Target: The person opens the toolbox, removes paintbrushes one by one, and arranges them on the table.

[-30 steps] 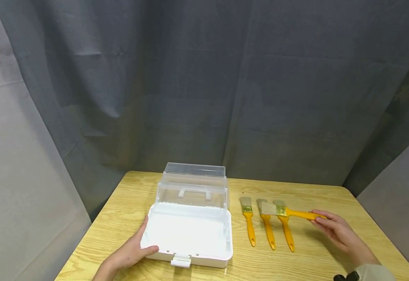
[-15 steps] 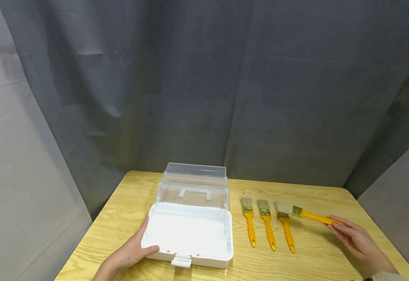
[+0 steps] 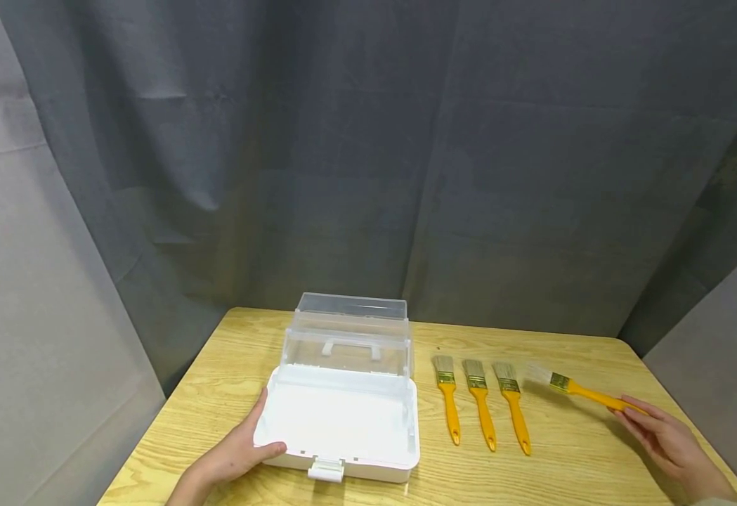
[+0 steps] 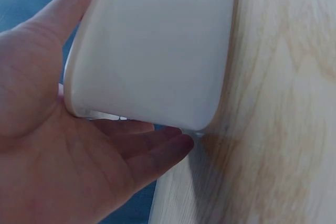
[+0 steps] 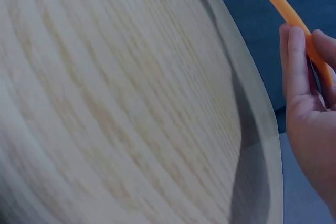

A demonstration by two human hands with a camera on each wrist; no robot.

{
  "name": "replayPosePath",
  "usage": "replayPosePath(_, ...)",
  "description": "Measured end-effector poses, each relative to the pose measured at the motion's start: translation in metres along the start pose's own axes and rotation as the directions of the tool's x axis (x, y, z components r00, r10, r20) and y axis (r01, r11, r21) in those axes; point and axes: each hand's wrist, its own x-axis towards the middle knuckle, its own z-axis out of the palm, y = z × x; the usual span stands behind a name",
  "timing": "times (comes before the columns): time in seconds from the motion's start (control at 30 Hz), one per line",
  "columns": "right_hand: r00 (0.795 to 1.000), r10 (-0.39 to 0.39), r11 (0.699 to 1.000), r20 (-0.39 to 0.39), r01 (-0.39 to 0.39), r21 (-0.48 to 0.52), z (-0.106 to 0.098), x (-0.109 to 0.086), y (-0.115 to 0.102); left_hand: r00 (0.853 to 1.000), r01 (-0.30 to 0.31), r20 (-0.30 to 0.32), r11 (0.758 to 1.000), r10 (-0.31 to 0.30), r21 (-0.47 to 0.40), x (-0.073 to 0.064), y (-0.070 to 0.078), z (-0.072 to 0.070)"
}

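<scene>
My left hand (image 3: 235,451) holds the left front corner of a white plastic storage box (image 3: 374,469). The thumb lies over the front rim; in the left wrist view the fingers (image 4: 157,158) run along the box's wall (image 4: 152,51). Its clear lid (image 3: 350,304) stands raised at the back, above a bare white interior. At the right, my right hand (image 3: 670,446) pinches the end of a paintbrush's yellow handle (image 3: 596,398), bristles pointing left above the table. Three similar paintbrushes lie in a row between box and hand: left (image 3: 450,413), middle (image 3: 485,416), right (image 3: 518,418).
The light wooden table (image 3: 204,379) has rounded back corners. A dark grey curtain (image 3: 368,176) hangs behind it. Pale grey panels flank it on the left (image 3: 46,281) and on the right (image 3: 728,337).
My right hand has moved right and toward the front with the paintbrush, from over the lying brushes to beside them. My left hand and the box have stayed in place.
</scene>
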Motion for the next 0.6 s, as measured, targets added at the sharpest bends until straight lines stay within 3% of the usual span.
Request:
replayPosePath(0.17,0.992,0.003,0.999,-0.130,0.001,0.032,0.000,-0.007,0.001,1.000,0.000,0.000,1.000,0.000,0.000,0.000,0.000,0.000)
replayPosePath(0.3,0.962,0.005,0.999,-0.272,0.008,0.048,-0.001,-0.009,0.003,1.000,0.002,0.006,1.000,-0.002,-0.008,0.001,0.000,0.000)
replayPosePath(0.37,0.939,-0.019,1.000,-0.344,0.019,-0.005,-0.001,-0.007,0.005,1.000,0.003,0.006,1.000,-0.003,-0.009,0.000,0.000,0.001)
replayPosePath(0.47,0.885,-0.104,0.987,-0.455,0.035,-0.157,-0.002,-0.004,0.010,1.000,0.001,0.007,1.000,-0.001,-0.014,0.000,0.000,0.001)
replayPosePath(0.53,0.843,-0.166,0.958,-0.512,0.014,-0.288,-0.001,0.000,0.013,1.000,0.002,0.007,1.000,-0.002,-0.014,0.000,0.000,0.001)
replayPosePath(0.6,0.806,-0.208,0.903,-0.555,-0.059,-0.425,0.002,0.002,0.015,1.000,0.002,0.008,1.000,-0.002,-0.016,0.000,0.000,0.000)
